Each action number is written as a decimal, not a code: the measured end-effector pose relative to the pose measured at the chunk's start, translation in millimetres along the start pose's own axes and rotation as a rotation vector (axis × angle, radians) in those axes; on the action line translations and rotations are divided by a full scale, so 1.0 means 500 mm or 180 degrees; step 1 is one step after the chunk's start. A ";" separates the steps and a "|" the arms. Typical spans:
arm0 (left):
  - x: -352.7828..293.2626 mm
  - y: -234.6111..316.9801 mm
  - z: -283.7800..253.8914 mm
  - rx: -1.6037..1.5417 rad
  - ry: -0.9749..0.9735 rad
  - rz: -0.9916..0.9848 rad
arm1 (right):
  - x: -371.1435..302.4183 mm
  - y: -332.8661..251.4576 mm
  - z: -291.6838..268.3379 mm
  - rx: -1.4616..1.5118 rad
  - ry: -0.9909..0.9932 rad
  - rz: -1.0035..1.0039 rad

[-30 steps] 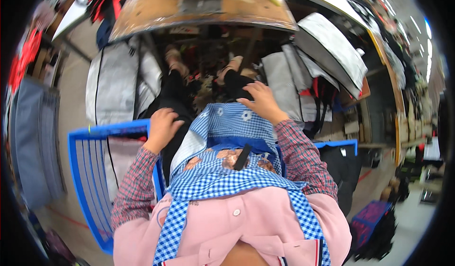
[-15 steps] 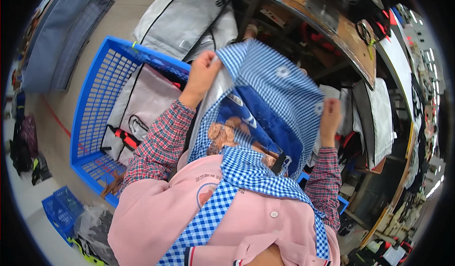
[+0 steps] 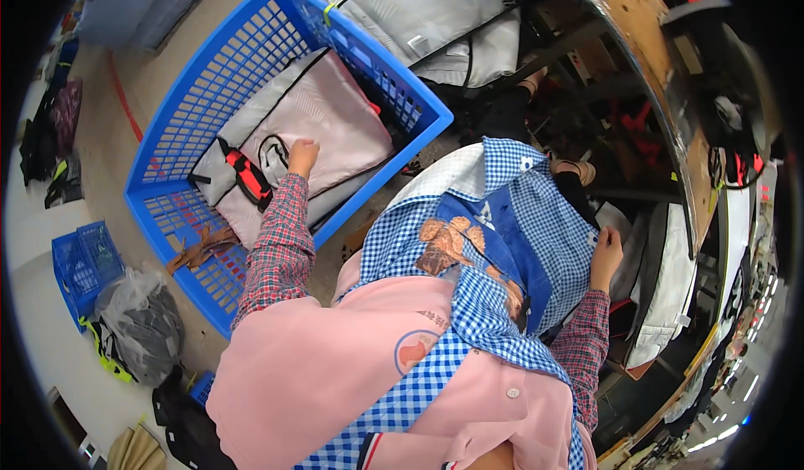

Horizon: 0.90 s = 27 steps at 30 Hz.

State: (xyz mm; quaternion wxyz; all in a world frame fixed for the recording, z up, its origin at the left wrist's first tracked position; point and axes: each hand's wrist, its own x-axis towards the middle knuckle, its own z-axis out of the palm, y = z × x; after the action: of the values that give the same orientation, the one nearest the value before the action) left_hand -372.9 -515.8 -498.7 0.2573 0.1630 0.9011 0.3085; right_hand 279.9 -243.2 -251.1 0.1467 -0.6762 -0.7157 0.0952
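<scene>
A silver-grey padded bag (image 3: 331, 123) lies in a blue plastic basket (image 3: 440, 123) at my left. It has black piping, a black loop handle and a red-and-black strap (image 3: 249, 177). My left hand (image 3: 303, 158) is over the bag beside the loop, fingers curled; what they hold, if anything, is hidden. A blue-and-white checked apron (image 3: 553, 219) with a brown bear picture is spread over my lap. At its right edge my right hand (image 3: 607, 256) is closed, pinching the cloth near a small white flower mark.
More silver bags (image 3: 427, 10) lie on the floor beyond the basket. A wooden worktable (image 3: 632, 30) stands at the far right, with further grey-white bags (image 3: 662, 286) below it. A clear plastic sack (image 3: 142, 323) and a small blue crate (image 3: 84, 261) are at the left.
My left hand has let go of the apron and moved left and down over the bag in the basket. The raised apron has dropped onto my lap. The view has shifted left.
</scene>
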 end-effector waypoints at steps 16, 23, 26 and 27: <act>-0.098 0.154 0.235 0.2536 -0.0543 0.3401 | 0.013 -0.006 -0.018 -0.0572 -0.0502 -0.0067; -0.046 0.224 0.300 0.3232 -0.1264 0.3380 | 0.001 -0.013 -0.024 -0.0384 -0.0153 -0.0171; -0.051 0.222 0.275 0.3331 -0.1512 0.3237 | -0.002 -0.011 -0.021 -0.0350 -0.0087 -0.0143; -0.057 0.222 0.262 0.3268 -0.1426 0.3307 | -0.004 -0.008 -0.020 -0.0352 -0.0071 -0.0190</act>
State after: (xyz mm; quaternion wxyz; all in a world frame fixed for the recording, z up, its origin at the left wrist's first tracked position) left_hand -260.7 -382.9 -505.9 0.1477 0.7238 0.6652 -0.1081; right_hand 279.5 -246.1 -240.5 0.1038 -0.6605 -0.7413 0.0586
